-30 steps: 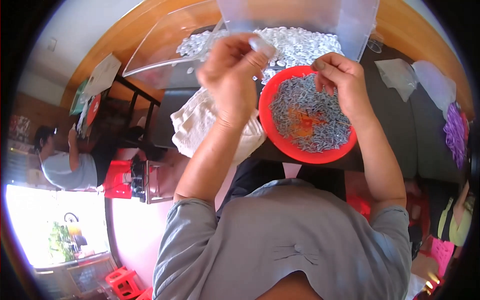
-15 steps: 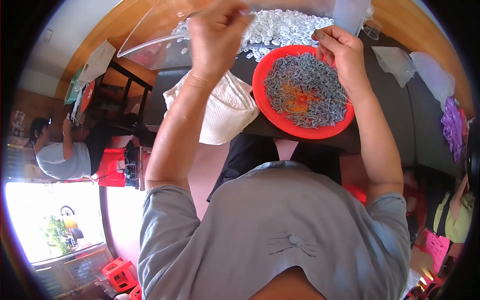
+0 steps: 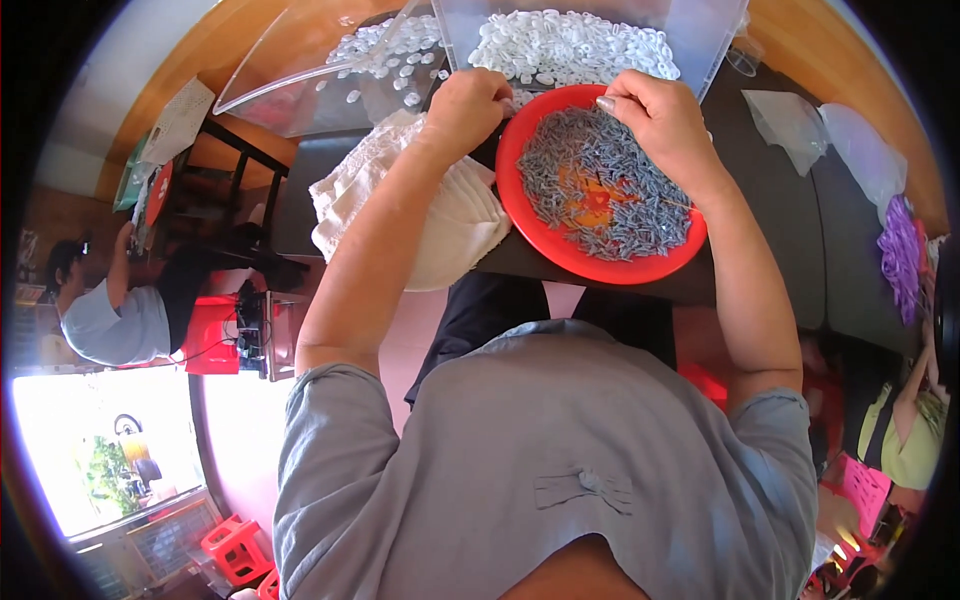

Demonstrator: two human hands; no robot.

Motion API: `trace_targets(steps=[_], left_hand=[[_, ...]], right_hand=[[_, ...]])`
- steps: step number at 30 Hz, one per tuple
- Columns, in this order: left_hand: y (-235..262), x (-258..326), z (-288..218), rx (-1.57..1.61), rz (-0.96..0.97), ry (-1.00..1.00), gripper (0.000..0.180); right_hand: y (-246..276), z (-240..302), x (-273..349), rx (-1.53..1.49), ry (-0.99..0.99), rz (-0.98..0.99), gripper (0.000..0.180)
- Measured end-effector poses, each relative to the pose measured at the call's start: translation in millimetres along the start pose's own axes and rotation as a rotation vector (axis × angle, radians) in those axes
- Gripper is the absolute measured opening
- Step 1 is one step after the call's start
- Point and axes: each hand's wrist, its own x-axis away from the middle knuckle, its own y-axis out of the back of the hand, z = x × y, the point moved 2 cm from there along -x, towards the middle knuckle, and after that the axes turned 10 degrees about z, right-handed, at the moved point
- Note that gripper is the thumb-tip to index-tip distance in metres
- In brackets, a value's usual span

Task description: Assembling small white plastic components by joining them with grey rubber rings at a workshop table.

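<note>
A red round plate [image 3: 520,226] on the dark table holds a heap of small grey screw-like pieces [image 3: 650,222]. By the plate's upper left rim is my left hand [image 3: 462,112], its thumb and fingers pinched together. Over the plate's upper right part, my right hand [image 3: 668,122] is closed in a pinch above the grey pieces. Whatever either hand holds is too small to make out. Beyond the hands, a clear plastic bin [image 3: 715,55] contains many small white oval pieces [image 3: 575,45]. A cream cloth [image 3: 450,235] lies under my left forearm.
More white pieces [image 3: 385,45] show behind a clear sheet [image 3: 290,85] at the far left. Clear plastic bags [image 3: 790,125] and a purple bundle [image 3: 903,260] lie on the right. One person [image 3: 120,315] sits at the left, another [image 3: 908,430] at the right. Red stools [image 3: 238,548] stand lower left.
My left hand has come down from in front of the white pieces to beside the plate's rim. My right hand has shifted slightly left and down, still pinched.
</note>
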Motion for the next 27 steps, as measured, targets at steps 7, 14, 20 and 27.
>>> trace_targets(steps=[7,14,20,27], left_hand=[[6,2,-1,0.331,-0.006,0.006,0.015],[19,6,-10,0.905,-0.012,0.150,0.015],[29,9,-16,1.174,0.025,0.119,0.018],[30,-5,-66,1.443,0.115,0.059,0.019]], right_hand=[[1,3,-2,0.056,0.012,0.035,0.012],[17,91,19,-0.459,0.226,0.323,0.010],[44,218,48,-0.340,1.020,0.698,0.024],[63,233,62,-0.937,0.829,0.811,0.050]])
